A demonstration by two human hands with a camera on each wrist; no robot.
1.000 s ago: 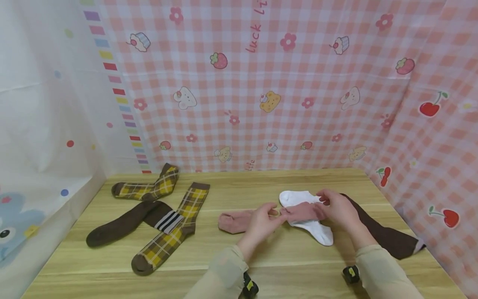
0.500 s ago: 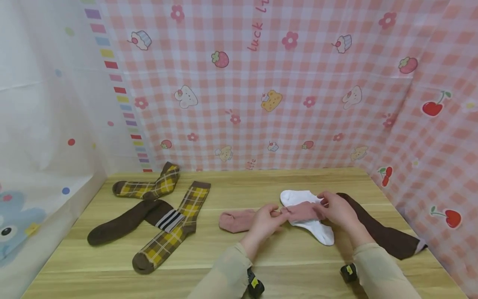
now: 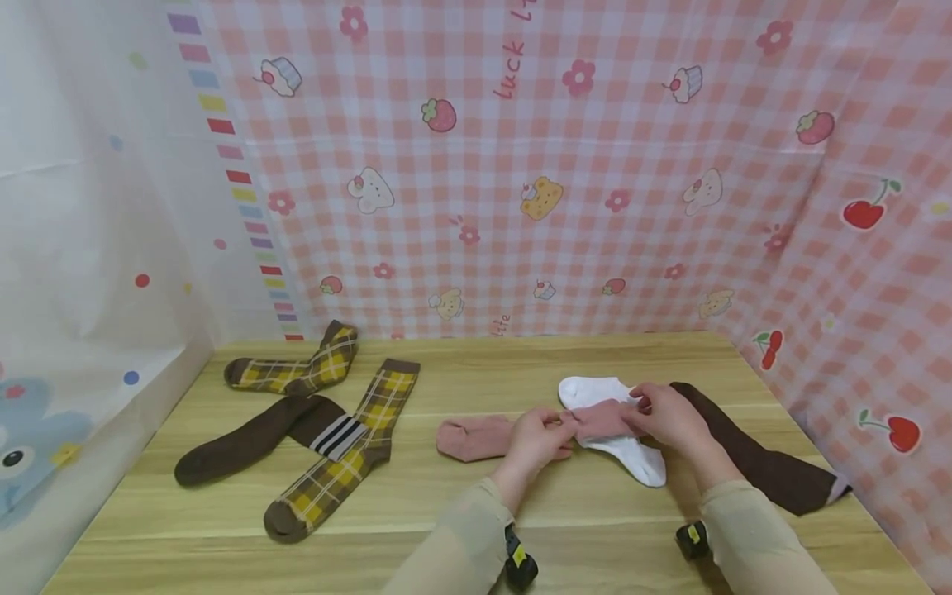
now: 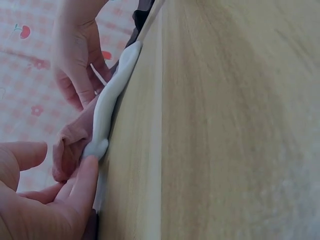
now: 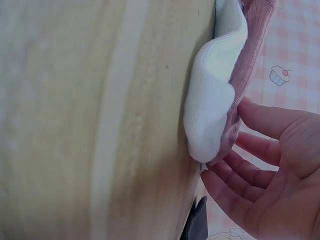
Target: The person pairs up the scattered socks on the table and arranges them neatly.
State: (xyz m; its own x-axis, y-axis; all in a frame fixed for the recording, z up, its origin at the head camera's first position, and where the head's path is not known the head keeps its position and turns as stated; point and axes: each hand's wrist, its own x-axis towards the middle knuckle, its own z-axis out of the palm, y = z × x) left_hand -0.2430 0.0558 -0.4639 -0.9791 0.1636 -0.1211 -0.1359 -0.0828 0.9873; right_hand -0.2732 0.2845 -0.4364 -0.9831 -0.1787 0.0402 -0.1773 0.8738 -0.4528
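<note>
A pink sock [image 3: 602, 420] lies across a white sock [image 3: 640, 459] on the right half of the table. My right hand [image 3: 673, 421] pinches the pink sock's right end; in the right wrist view the thumb [image 5: 265, 119] presses one side and fingers bend behind it. At the other end is my left hand [image 3: 531, 446], its fingertips [image 4: 87, 172] touching the socks while its thumb [image 4: 27, 154] stays apart. More pink sock fabric [image 3: 472, 438] lies left of this hand, which hides whether the two pink parts join.
A dark brown sock [image 3: 766, 463] lies beyond my right hand. At left, a brown sock with striped cuff [image 3: 238, 442] overlaps a yellow plaid sock [image 3: 327, 483]; another plaid sock [image 3: 293, 372] lies behind. Patterned cloth [image 3: 483, 165] walls the wooden table [image 3: 461, 380].
My left hand and forearm have shifted slightly to the right along the pink sock. My right hand stays at its end, and the socks look nearly unmoved.
</note>
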